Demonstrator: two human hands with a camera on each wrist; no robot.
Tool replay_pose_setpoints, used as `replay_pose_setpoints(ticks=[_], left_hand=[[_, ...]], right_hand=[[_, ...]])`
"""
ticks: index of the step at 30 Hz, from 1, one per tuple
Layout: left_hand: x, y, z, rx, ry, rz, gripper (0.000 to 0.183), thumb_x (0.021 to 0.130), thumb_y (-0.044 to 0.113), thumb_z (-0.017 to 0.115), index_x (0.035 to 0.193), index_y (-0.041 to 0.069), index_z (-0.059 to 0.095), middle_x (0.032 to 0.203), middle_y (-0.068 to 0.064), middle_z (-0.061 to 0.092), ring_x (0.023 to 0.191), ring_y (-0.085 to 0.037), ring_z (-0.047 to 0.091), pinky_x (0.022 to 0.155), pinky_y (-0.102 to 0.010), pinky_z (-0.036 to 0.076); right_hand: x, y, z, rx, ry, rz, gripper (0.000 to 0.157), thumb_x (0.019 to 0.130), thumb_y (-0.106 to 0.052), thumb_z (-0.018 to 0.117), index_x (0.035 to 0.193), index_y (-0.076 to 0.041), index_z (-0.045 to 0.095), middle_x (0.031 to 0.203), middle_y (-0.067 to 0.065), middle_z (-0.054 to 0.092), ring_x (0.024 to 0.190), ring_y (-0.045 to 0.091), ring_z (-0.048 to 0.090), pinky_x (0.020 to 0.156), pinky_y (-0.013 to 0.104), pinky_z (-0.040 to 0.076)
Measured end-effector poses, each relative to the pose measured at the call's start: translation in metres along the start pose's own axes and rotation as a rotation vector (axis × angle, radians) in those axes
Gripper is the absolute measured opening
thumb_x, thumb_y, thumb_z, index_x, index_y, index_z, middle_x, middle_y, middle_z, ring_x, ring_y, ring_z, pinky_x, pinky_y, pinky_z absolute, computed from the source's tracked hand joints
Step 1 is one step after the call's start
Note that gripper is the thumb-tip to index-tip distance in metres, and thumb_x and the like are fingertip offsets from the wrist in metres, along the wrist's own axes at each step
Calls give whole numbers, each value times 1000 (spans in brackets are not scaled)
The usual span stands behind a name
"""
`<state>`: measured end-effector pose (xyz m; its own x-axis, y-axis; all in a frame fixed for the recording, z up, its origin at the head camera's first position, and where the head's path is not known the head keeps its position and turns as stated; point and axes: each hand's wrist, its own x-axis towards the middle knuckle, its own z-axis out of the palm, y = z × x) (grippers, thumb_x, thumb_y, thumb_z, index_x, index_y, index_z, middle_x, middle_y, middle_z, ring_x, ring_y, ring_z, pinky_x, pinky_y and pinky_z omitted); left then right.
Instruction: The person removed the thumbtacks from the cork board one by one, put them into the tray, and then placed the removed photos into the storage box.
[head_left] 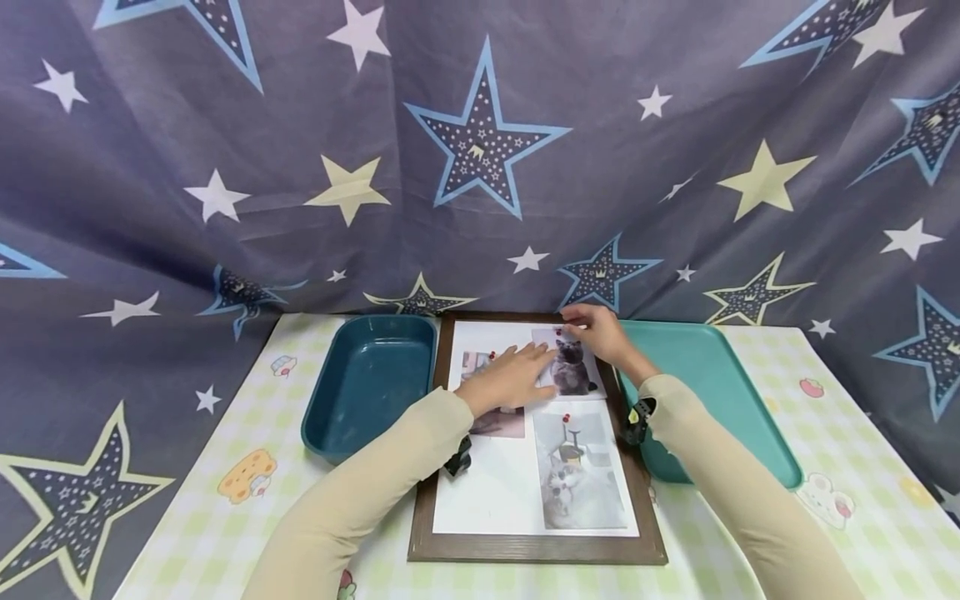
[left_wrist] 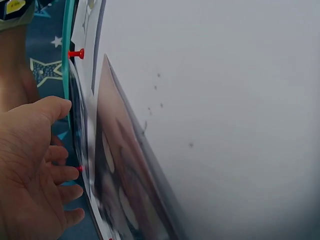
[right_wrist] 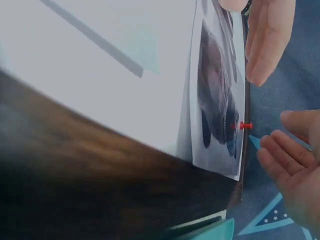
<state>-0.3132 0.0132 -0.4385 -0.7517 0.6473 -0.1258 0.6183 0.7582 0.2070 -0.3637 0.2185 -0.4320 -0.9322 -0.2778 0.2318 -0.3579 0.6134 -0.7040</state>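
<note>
A photo of a dark grey cat (head_left: 572, 371) lies on the white board (head_left: 480, 492) at its upper right, with a red pushpin (right_wrist: 246, 125) standing at its top edge. My left hand (head_left: 513, 379) reaches over the board with fingers extended, overlapping this photo's left edge and part of a pinkish photo (left_wrist: 127, 165). Just beyond the pin, my right hand (head_left: 603, 333) hovers by the board's top edge, fingers loosely bent. In the right wrist view, its thumb and fingers (right_wrist: 282, 155) are apart from the pin.
A third photo, of a pale cat (head_left: 577, 479), is pinned at the lower right. The board has a brown wooden frame (head_left: 536, 548). A dark teal tray (head_left: 371, 387) stands left and a turquoise tray (head_left: 712, 383) right, on a checked tablecloth (head_left: 217, 533). A star-patterned curtain (head_left: 465, 250) hangs behind.
</note>
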Motion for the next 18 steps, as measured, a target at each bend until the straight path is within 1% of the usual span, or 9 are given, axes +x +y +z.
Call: replay_pose_setpoints(ticks=[2,5,7,12,15,18], left_hand=[[0,-1,1,2,-4,-1,73,104,51,49,163,14,27,169,-13,25,156,-33,25,127,-52,20],[0,-1,2,7,-12,-1,73,104,52,49,163,14,27,169,-13,25,156,-32,25,127,-51,20],[0,-1,3,8,-11,1,73,104,53,49,162,14,28,169,-12,25,156,-32,25,127,-51,20],[0,1,3,7,-5,27,73,104,50,51,161,12,31,168,-14,27,156,-33,26,127,-50,21],[0,2,2,6,-3,40,72,103,49,52,161,10,32,167,-15,28,156,-33,27,127,-50,23],[1,1,1,10,-4,39,72,103,51,52,160,10,33,167,-16,28,155,-33,27,127,-49,23]], right_hand=[[2,2,2,5,-1,16,33,98,0,63,130,10,63,128,28,67,111,43,68,91,49,59],[5,5,5,40,1,56,32,98,1,64,129,9,64,124,28,68,109,42,69,90,47,59],[7,8,7,85,-3,88,32,98,2,63,129,10,64,121,30,69,107,42,69,89,46,60],[13,17,10,241,0,185,30,98,6,61,126,13,63,116,34,69,104,44,70,86,42,62],[16,22,10,320,0,232,29,98,7,60,125,16,63,115,36,69,99,38,74,83,38,63],[18,24,11,365,-12,267,29,98,7,59,125,18,62,115,36,69,90,26,75,81,33,63]])
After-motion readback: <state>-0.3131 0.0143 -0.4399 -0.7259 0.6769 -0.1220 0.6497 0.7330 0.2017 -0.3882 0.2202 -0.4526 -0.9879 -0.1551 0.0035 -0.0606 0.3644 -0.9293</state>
